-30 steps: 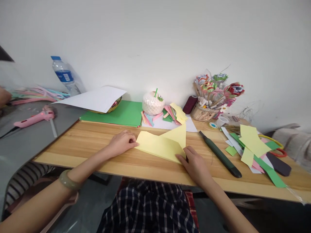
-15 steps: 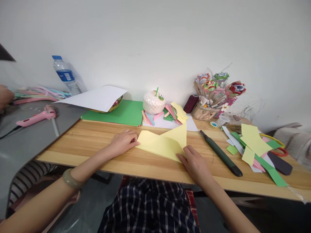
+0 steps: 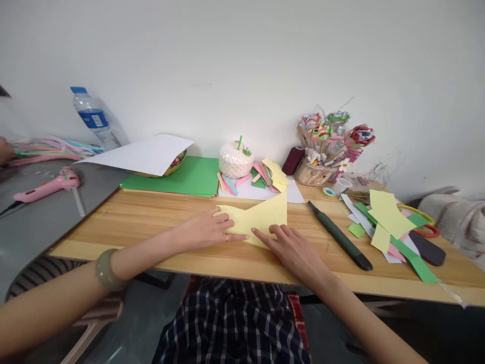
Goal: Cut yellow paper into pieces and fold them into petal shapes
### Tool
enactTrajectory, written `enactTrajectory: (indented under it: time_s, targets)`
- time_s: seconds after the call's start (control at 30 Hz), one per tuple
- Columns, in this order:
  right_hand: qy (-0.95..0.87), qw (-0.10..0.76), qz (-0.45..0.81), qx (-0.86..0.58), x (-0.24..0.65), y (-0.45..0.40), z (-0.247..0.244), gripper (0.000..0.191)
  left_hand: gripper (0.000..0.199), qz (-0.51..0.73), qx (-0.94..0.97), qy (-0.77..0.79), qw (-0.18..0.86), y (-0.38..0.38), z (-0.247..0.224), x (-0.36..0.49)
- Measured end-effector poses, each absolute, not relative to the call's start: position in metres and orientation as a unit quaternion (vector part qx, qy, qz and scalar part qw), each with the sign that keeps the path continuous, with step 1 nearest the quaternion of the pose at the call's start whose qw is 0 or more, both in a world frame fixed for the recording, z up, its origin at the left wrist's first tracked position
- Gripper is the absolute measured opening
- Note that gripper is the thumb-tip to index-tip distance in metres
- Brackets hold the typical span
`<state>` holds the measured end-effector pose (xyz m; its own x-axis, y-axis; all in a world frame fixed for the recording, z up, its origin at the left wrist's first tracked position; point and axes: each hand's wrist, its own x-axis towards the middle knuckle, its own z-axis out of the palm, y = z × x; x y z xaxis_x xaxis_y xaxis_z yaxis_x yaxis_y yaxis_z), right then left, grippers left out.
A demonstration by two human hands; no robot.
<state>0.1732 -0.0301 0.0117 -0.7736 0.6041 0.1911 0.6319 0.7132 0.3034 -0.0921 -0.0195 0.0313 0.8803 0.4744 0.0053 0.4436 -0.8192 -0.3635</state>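
A folded sheet of yellow paper (image 3: 261, 217) lies on the wooden table in front of me. My left hand (image 3: 212, 226) rests flat on its left part, fingers spread, the thumb along the near edge. On the right part lies my right hand (image 3: 290, 245), its index finger stretched to the near edge close to my left thumb. Both hands press from above rather than grasp. The lower edge of the paper is partly hidden under the fingers. A dark green cutter-like tool (image 3: 339, 235) lies to the right of my right hand.
Behind the paper stand a wrapped coconut (image 3: 235, 159), green sheets (image 3: 197, 174) and paper scraps (image 3: 269, 176). A basket of paper flowers (image 3: 314, 173) is at the back right, with cut paper (image 3: 392, 215) nearer. A pink glue gun (image 3: 47, 187) and a bottle (image 3: 93, 117) are left.
My left hand has moved right from the paper's left corner and spread over it. My right hand has shifted inward, its fingers now stretched out. The raised front layer of paper lies flatter.
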Motion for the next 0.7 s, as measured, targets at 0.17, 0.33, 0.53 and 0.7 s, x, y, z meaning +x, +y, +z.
enactTrajectory:
  time_s: [0.17, 0.33, 0.53, 0.7]
  targets:
    - [-0.939, 0.003, -0.176, -0.297, 0.169, -0.028, 0.017, 0.05, 0.051, 0.068, -0.956, -0.209, 0.195, -0.019, 0.035, -0.08]
    - [-0.937, -0.003, -0.175, -0.302, 0.175, -0.027, 0.016, 0.045, 0.054, 0.08, -0.95, -0.214, 0.211, -0.017, 0.032, -0.08]
    - [-0.928, -0.002, -0.198, -0.316, 0.173, -0.044, 0.013, 0.056, 0.057, 0.083, -0.954, -0.216, 0.192, -0.014, 0.035, -0.08]
    - [-0.92, -0.011, -0.224, -0.321, 0.171, -0.054, 0.008, 0.055, 0.056, 0.069, -0.957, -0.239, 0.147, -0.013, 0.032, -0.083]
